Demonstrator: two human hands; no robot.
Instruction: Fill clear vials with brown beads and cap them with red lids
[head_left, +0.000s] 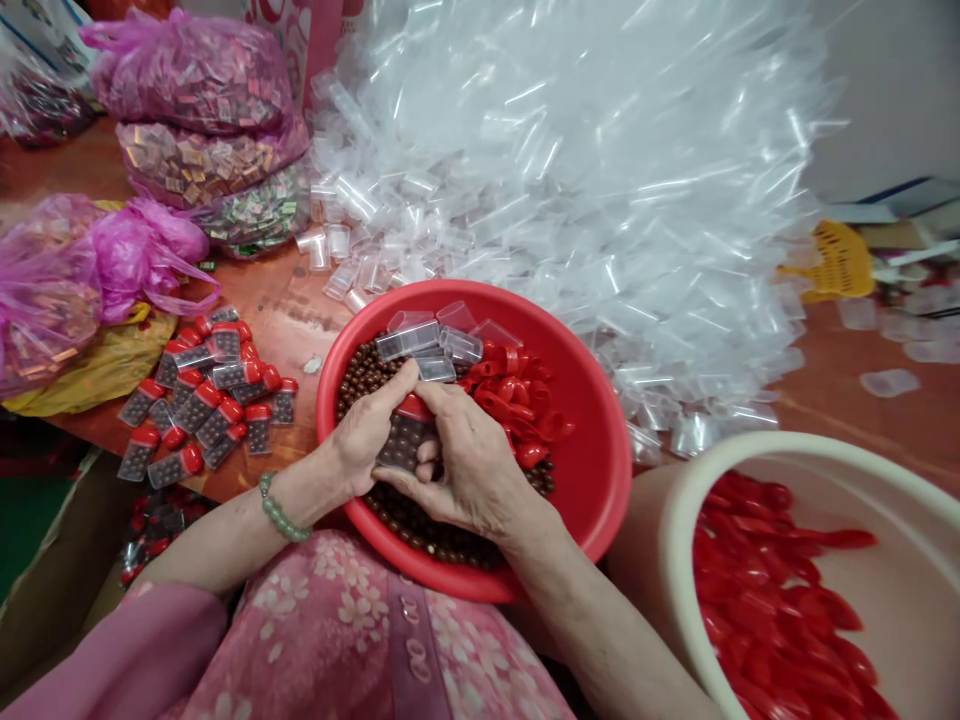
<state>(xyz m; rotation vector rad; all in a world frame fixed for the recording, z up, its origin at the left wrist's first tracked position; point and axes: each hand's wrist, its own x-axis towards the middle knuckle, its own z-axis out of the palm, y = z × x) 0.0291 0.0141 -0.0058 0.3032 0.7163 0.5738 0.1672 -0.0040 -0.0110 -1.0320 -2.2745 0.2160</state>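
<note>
My left hand (358, 432) and my right hand (480, 465) are both closed around one filled container (401, 440), so my grip is grasping it from two sides. It is held above the red basin (613, 490). Through its clear wall I see dark brown balls, and something red is at its upper end, near my fingertips. Because my fingers hide part of this end, I cannot tell if the red cap is fully closed.

On the table (251, 280), at my left, lies a small pile of capped containers (206, 410), with brown balls inside and red tops on. More such pieces (157, 530) are lower down, beside the table edge. These ones look complete to me.

Much more is not done, I judge. In the basin are many loose brown balls (442, 545), a few empty containers (409, 340) and loose red caps (517, 390). Behind the basin stands a very large heap of clear empties (585, 210). At my right, the cream tub (679, 530) holds many red plastic pieces (780, 600).
</note>
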